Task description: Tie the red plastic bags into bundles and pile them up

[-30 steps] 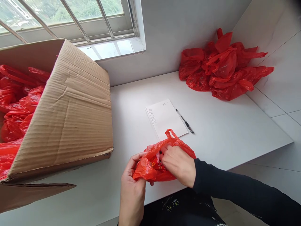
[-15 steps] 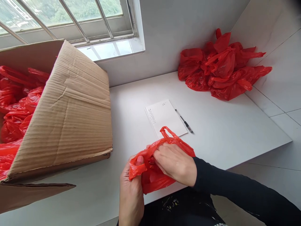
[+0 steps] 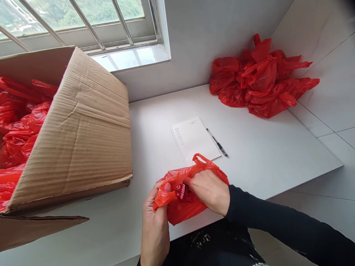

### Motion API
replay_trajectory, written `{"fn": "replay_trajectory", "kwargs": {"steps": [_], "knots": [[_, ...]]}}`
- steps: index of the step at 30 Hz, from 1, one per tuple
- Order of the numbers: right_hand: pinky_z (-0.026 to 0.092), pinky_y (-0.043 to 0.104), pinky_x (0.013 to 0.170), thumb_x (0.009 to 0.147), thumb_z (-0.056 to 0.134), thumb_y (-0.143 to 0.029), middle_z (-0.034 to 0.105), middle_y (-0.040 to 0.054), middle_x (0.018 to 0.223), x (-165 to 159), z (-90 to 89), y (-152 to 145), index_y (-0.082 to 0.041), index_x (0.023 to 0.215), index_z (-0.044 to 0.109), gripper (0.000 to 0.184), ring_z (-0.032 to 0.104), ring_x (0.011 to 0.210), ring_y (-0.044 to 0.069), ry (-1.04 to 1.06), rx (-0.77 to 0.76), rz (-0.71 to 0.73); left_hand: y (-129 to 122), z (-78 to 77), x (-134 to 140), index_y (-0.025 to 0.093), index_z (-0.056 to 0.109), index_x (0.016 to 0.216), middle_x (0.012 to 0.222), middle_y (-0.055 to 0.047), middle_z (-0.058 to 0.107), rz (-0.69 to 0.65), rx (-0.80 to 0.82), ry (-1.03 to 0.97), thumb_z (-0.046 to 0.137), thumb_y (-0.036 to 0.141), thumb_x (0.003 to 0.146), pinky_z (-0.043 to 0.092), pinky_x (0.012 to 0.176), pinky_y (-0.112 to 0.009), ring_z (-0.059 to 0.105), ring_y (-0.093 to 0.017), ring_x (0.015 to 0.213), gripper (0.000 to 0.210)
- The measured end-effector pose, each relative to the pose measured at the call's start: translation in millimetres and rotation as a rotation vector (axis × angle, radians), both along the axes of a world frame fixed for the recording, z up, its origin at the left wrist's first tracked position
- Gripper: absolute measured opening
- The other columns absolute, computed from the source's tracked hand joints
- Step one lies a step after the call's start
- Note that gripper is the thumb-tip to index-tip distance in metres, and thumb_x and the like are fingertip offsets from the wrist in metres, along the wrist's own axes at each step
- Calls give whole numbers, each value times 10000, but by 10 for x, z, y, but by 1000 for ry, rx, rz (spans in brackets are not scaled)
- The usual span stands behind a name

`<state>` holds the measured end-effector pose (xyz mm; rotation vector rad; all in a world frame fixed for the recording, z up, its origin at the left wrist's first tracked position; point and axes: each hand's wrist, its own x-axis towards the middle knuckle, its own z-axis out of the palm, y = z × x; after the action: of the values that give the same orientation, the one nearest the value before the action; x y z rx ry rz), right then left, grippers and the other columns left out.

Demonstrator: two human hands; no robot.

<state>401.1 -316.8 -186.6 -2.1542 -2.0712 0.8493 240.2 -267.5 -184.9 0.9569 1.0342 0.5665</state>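
Observation:
A red plastic bag (image 3: 191, 214) is held at the table's near edge, its mouth facing me. My left hand (image 3: 156, 218) is closed on the bag's left rim, thumb on the inner side. My right hand (image 3: 209, 190) reaches into the mouth, its fingertips hidden inside by the plastic. Just left of those fingers, a small red packet (image 3: 181, 192) with a white pattern shows inside the bag. Whether the right fingers grip anything cannot be made out. One loop handle (image 3: 202, 158) of the bag stands up over the paper's lower edge.
A cardboard box (image 3: 91, 125) full of red plastic bags (image 3: 19, 125) stands on the left. More red bags (image 3: 260, 79) are heaped at the table's back right corner. A paper pad (image 3: 194, 138) with handwriting and a black pen (image 3: 217, 143) lie mid-table (image 3: 263, 147).
The bag's mouth has opened wider, and the patterned packet inside has come into view. My right hand has shifted slightly down within the bag; my left keeps its hold on the rim.

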Motion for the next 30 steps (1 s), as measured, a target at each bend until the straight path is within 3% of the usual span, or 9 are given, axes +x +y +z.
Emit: {"fn": "replay_trajectory", "kwargs": {"steps": [4, 10, 13, 17, 21, 25, 30], "knots": [[270, 322, 517, 896, 478, -84, 705, 39, 793, 41, -63, -87, -188, 1026, 613, 215, 595, 616, 200, -41, 12, 10, -4, -52, -55, 259, 638, 1228, 1115, -25, 695, -1, 15, 19, 615, 300, 917, 498, 798, -274, 641, -196, 949, 314], [281, 333, 512, 899, 511, -105, 700, 51, 816, 52, -75, -100, -168, 1052, 599, 188, 626, 655, 216, -112, -20, 38, 36, -177, 10, 241, 670, 1142, 1120, -40, 691, -54, 108, 81, 620, 351, 910, 507, 821, -296, 638, -226, 993, 262], [303, 338, 524, 889, 545, -106, 704, 71, 840, 39, -62, -64, -153, 1081, 595, 205, 650, 724, 239, -139, -47, 19, 70, -257, 92, 235, 657, 1106, 1112, -55, 684, -102, 233, 191, 691, 410, 855, 514, 842, -320, 648, -240, 987, 308], [355, 340, 575, 907, 535, -113, 715, 91, 897, 44, -3, -43, -135, 1100, 606, 207, 669, 803, 253, -136, -106, 14, 52, -344, 169, 265, 562, 1232, 1196, -68, 667, -232, 437, 417, 709, 365, 826, 487, 929, -396, 642, -274, 1075, 444], [375, 341, 597, 902, 506, -67, 714, 96, 884, 84, 53, -49, -122, 944, 643, 153, 669, 812, 249, -138, -148, 14, 36, -379, 183, 287, 489, 1312, 1089, -50, 702, -275, 508, 576, 609, 265, 848, 496, 821, -425, 671, -286, 941, 480], [374, 345, 599, 899, 514, -66, 712, 89, 848, 115, 51, -70, -130, 915, 638, 140, 669, 784, 250, -152, -128, -4, 75, -398, 160, 289, 525, 1289, 1214, -48, 657, -247, 524, 520, 576, 202, 857, 477, 898, -402, 642, -264, 1051, 443], [358, 356, 575, 949, 534, -198, 722, 96, 856, 86, 9, -48, -119, 1066, 619, 165, 682, 772, 269, -152, -84, -32, 87, -375, 146, 278, 585, 1218, 1278, -45, 617, -187, 487, 445, 623, 242, 858, 490, 906, -364, 616, -248, 1108, 364]]}}
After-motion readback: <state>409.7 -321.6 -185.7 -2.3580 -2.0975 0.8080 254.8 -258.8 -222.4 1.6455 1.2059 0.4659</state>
